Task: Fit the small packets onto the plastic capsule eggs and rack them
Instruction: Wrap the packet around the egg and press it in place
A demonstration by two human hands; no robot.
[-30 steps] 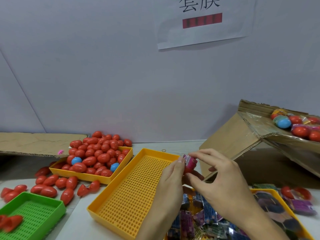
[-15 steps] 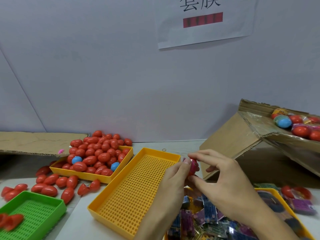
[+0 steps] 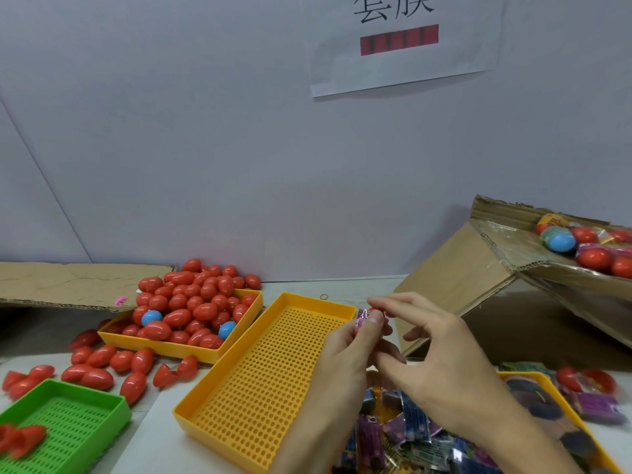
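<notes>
Red capsule egg (image 3: 371,319), partly sleeved in a packet, is pinched by left hand (image 3: 345,357) and right hand (image 3: 441,364). Both hands hover over an orange perforated tray (image 3: 273,371); loose packets (image 3: 410,436) lie beneath the wrists.

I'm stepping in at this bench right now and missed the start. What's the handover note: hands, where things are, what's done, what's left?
Left hand and right hand both pinch one red capsule egg with a pink packet on it, above the near edge of the empty yellow perforated tray.
Bare eggs fill the yellow bin; more lie loose on the table.
Packets sit in the tray of packets under the hands.
Wrapped eggs lie in the cardboard box.
Done: nothing racked in the perforated tray.
Left: finish this egg, rack it, repeat.
</notes>
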